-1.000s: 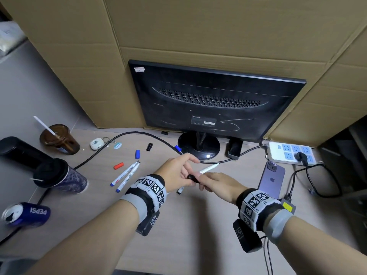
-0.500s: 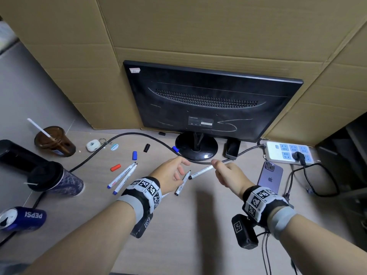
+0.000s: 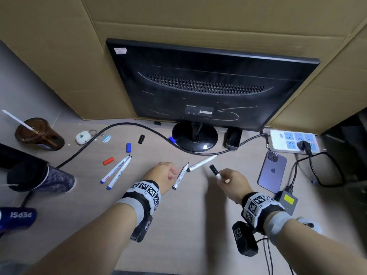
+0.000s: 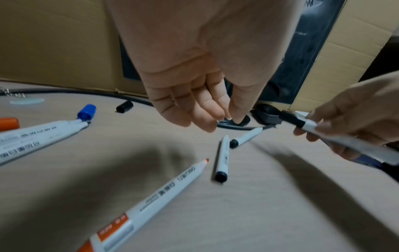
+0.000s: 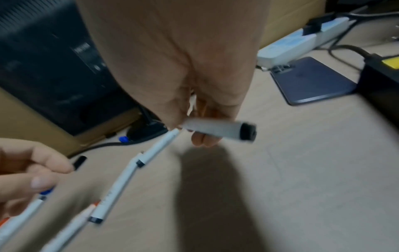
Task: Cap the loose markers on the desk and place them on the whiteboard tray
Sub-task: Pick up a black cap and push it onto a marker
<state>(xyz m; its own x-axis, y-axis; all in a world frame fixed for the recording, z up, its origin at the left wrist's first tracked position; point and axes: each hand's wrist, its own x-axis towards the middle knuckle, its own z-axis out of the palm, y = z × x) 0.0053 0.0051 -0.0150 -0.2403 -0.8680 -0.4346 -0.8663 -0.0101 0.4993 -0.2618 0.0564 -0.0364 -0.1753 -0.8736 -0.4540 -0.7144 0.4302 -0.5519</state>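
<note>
Since a moment ago the right hand point(image 3: 231, 180) has drawn back toward the lower right of the head view, its fingers clamped around a capped black marker point(image 3: 214, 170) lifted off the desk point(image 3: 198, 225). Left hand point(image 3: 161, 172), centre frame, hangs loosely curled and holds nothing. Just beside it two uncapped black markers point(image 3: 180, 178) lie on the desk. Two blue markers point(image 3: 117, 171) rest at middle left, near loose red point(image 3: 108, 161), blue point(image 3: 128, 147) and black caps point(image 3: 141, 139).
</note>
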